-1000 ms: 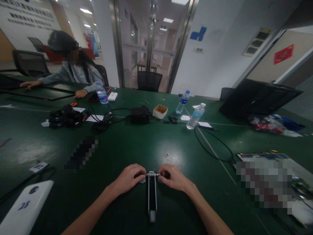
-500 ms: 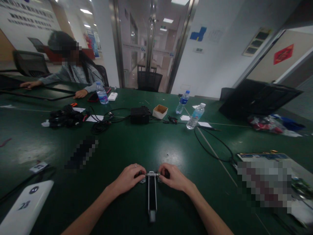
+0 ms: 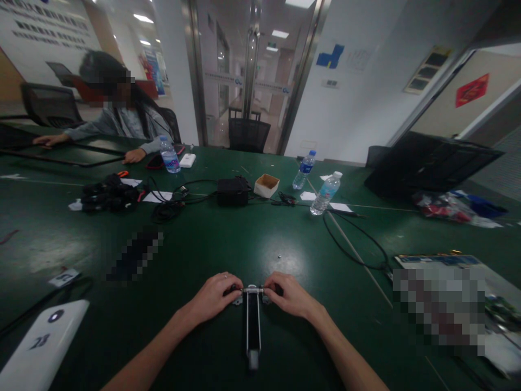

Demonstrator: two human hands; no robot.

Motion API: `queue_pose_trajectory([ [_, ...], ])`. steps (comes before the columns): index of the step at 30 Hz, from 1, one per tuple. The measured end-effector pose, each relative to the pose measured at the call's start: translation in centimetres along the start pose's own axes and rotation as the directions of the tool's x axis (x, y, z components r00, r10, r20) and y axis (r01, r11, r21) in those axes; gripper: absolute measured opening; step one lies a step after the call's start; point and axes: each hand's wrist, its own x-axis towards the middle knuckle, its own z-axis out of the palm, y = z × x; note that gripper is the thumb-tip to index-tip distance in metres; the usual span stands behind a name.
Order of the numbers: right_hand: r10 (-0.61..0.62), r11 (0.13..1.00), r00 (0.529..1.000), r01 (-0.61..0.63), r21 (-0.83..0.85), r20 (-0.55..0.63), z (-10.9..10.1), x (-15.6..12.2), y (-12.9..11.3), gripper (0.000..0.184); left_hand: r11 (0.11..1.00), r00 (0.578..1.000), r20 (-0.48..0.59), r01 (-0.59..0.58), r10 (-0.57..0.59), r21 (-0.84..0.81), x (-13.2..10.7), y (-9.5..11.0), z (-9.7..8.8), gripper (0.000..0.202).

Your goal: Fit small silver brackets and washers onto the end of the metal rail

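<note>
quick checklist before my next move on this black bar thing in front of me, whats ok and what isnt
1. Grip of the left hand on the metal crosspiece: ok, fingers closed at its left end.
2. Grip of the right hand: ok, fingers closed at the right end.
3. The black bar lying flat on the table: ok, it points toward the person.
4. Ends of the crosspiece seated: cannot tell, fingers cover them.
5. The small loose part in sight: ok, it lies just beyond the hands, apart from them.
</note>
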Motion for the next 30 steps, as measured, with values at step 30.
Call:
queue_pose_trajectory([
  [30, 0.101, 0.903, 0.920, -0.245, -0.354, -0.380, -1.9, 2.0, 4.1, 0.047, 0.999, 0.999, 0.015, -0.047, 0.047, 0.025, 0.7, -1.5, 0.8, 0.028],
])
